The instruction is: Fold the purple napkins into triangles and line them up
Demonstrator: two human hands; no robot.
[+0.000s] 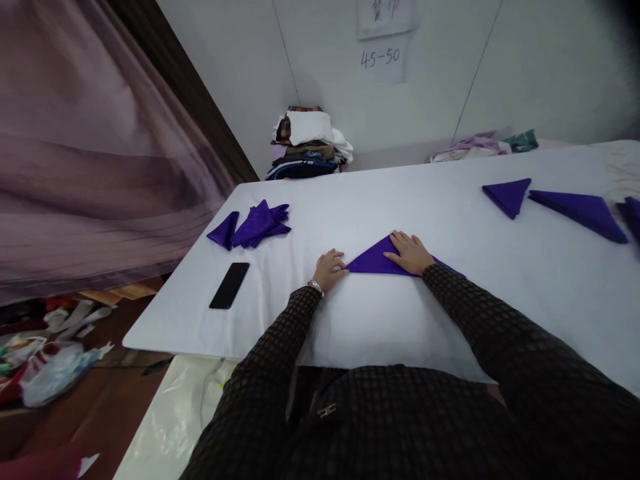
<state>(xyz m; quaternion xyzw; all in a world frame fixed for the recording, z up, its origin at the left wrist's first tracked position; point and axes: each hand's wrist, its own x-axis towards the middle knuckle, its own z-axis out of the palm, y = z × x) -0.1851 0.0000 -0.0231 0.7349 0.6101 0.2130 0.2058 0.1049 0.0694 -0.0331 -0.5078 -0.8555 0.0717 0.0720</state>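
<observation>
One head view, facing forward and down.
It looks from above and behind the left hand [328, 270] and the right hand [411, 255], quite near, and takes in the white table [345, 207] around them and the wall [425, 87] beyond them.

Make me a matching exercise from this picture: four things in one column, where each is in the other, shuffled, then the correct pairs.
Things
1. Left hand
2. Right hand
3. Phone
4. Stack of folded fabrics

Places
A. At the far edge of the white-covered table, near the pale wall
B. Spread on top of the folded purple cloth
C. Lying flat near the table's left edge
D. At the left corner of that purple cloth

Right pairs: 1-D, 2-B, 3-C, 4-A
</observation>
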